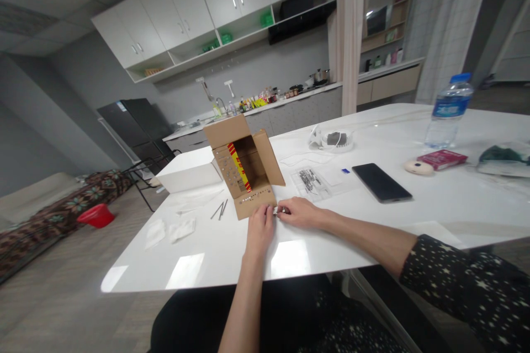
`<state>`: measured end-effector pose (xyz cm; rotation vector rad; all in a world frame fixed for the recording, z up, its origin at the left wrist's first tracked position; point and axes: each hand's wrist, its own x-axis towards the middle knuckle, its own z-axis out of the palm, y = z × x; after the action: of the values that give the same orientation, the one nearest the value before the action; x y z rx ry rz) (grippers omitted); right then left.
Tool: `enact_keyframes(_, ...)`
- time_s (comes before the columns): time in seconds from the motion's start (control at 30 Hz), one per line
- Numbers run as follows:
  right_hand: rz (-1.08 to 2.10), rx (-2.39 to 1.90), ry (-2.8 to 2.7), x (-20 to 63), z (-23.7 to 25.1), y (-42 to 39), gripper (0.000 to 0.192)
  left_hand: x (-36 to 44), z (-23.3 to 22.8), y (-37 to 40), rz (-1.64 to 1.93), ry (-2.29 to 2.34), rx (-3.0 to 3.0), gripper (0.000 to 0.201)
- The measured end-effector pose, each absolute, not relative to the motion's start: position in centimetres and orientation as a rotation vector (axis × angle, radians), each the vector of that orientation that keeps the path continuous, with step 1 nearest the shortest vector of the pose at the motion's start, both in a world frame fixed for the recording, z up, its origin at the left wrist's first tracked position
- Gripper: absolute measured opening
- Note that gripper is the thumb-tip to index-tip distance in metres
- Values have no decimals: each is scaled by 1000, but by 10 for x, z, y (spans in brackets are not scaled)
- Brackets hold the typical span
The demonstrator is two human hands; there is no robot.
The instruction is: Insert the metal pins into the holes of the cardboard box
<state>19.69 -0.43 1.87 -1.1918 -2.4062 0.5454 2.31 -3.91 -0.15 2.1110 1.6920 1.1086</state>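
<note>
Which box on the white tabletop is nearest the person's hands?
The open brown cardboard box, its front flap by the left hand; the long white box stands beyond, leftward, and the flat crimson box lies far right.

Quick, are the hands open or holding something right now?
Left hand: fingers bent by the box; can't tell if holding anything.
Right hand: fingers curled inward; can't tell if holding anything either.
</note>
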Motion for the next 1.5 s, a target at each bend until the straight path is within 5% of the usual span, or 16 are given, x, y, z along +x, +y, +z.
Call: enact_keyframes(1.5, 529, -1176, -2407, 197, 20, -5, 24, 23, 1, -41, 1085, 1672, 2107, 29)
